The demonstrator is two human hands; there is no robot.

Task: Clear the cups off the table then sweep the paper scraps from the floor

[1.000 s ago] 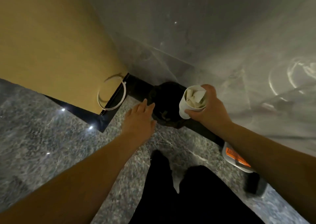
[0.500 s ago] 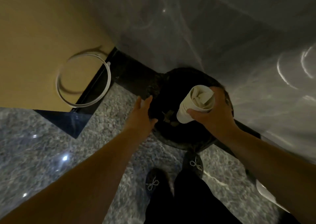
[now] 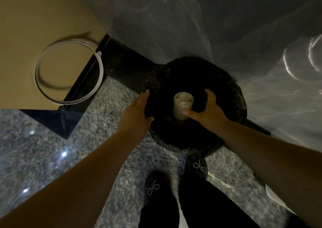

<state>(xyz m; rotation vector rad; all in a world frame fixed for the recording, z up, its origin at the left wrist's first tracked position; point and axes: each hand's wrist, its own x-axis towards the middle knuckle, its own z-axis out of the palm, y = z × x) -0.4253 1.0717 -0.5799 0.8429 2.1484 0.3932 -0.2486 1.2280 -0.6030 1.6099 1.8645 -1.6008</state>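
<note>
A white paper cup (image 3: 182, 105) stuffed with crumpled paper hangs mouth-up over the opening of a round bin lined with a black bag (image 3: 233, 95). My right hand (image 3: 208, 112) is spread around the cup. Its thumb touches the cup's lower side, and its fingers stand apart from the cup on the right. My left hand (image 3: 137, 109) lies along the bin's left rim with straight fingers, the thumb at the rim's edge. What lies deeper in the bin is too dark to see.
The bin stands in a corner against a grey marble wall (image 3: 226, 27) with a black skirting. A tan panel (image 3: 34, 27) with a white ring (image 3: 69, 72) is at the left. My black shoes (image 3: 155, 186) stand on the speckled floor just before the bin.
My right hand carried the cup from beside the bin to over its opening, and its fingers have spread off the cup. My left hand moved onto the bin's left rim.
</note>
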